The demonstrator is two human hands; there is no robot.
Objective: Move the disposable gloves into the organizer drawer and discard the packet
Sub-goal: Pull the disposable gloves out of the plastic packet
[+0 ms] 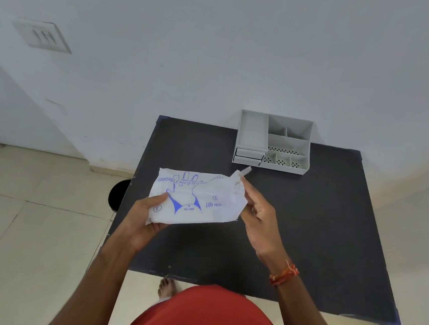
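A white plastic packet of disposable gloves (199, 200) with blue print is held flat above the black table (320, 225). My left hand (145, 216) grips its near left corner. My right hand (259, 206) pinches its right end, where a torn strip of plastic sticks up. The grey desk organizer (273, 141) stands at the table's far edge against the wall, its small drawers (249, 157) at the front left looking closed. I cannot see the gloves inside the packet.
A dark round bin (118, 195) stands on the tiled floor just left of the table, partly hidden by it. A white wall runs behind the table. My bare foot (167, 287) shows below the table's near edge.
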